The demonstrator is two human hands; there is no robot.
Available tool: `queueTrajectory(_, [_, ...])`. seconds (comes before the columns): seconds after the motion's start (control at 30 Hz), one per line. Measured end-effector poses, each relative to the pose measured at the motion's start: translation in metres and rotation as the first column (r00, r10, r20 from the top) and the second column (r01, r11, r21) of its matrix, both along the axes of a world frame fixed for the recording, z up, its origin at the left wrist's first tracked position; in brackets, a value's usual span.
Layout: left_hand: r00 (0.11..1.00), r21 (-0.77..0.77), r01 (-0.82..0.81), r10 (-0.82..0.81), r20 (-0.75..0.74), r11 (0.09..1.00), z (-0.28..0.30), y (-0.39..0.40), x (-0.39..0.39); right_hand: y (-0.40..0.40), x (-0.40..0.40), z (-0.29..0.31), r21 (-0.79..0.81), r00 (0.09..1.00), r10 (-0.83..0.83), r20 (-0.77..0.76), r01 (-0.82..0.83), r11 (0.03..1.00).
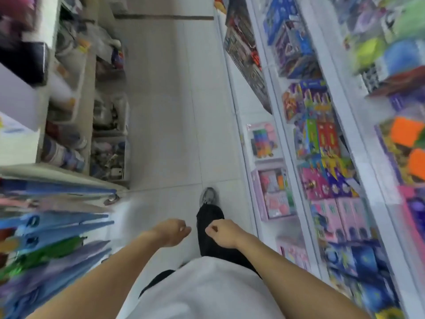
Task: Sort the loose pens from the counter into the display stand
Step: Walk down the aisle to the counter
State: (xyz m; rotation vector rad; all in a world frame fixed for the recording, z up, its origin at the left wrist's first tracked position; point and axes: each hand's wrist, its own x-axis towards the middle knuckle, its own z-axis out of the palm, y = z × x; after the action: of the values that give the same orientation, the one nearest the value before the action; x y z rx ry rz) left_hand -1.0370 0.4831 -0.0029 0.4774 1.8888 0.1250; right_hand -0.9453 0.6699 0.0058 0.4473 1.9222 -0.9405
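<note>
I am looking down a shop aisle, and the picture is blurred by motion. No loose pens, counter or pen display stand can be made out. My left hand [173, 231] and my right hand [221, 233] are held out in front of my waist, close together over the floor. The fingers of both hands are curled into fists, and nothing shows in either one. Below them are my white shirt, a dark trouser leg and a grey shoe [207, 196] stepping forward.
White shelves [279, 125] with colourful boxed toys and puzzles line the right side. On the left are shelving with clear bins [108, 157] and, nearer, a rack of blue, green and purple items [57, 229]. A pale tiled floor [165, 100] runs ahead between them.
</note>
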Motion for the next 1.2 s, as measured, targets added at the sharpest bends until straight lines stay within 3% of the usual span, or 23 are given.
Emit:
queueTrajectory(0.17, [0.999, -0.050, -0.037, 0.036, -0.018, 0.998, 0.015, 0.050, -0.132, 0.064, -0.151, 0.003, -0.014, 0.990, 0.141, 0.002, -0.141, 0.990])
queueTrajectory(0.37, [0.987, 0.023, -0.156, 0.157, -0.041, 0.988, 0.017, 0.094, -0.295, 0.123, -0.332, 0.007, 0.017, 0.964, 0.266, -0.007, -0.266, 0.964])
queueTrajectory(0.53, [0.982, 0.024, -0.186, 0.186, -0.005, 0.982, -0.005, 0.125, -0.441, 0.157, -0.472, -0.010, 0.039, 0.977, 0.212, 0.005, -0.212, 0.977])
queueTrajectory(0.63, [0.989, 0.041, -0.149, 0.149, 0.002, 0.988, 0.001, 0.149, -0.531, 0.176, -0.553, 0.002, 0.039, 0.982, 0.180, 0.053, -0.183, 0.982])
queueTrajectory(0.77, [0.997, 0.071, -0.079, 0.080, -0.014, 0.994, 0.018, 0.187, -0.651, 0.202, -0.662, 0.026, 0.057, 0.993, 0.121, -0.003, -0.121, 0.991])
queueTrajectory(0.9, [0.998, 0.079, -0.061, 0.062, -0.019, 0.995, 0.022, 0.228, -0.758, 0.235, -0.767, 0.026, 0.046, 0.989, 0.134, -0.064, -0.131, 0.990])
queueTrajectory(1.2, [0.978, 0.021, -0.205, 0.206, -0.043, 0.979, 0.015, 0.309, -0.987, 0.336, -1.018, 0.004, 0.050, 0.969, 0.241, -0.047, -0.239, 0.970])
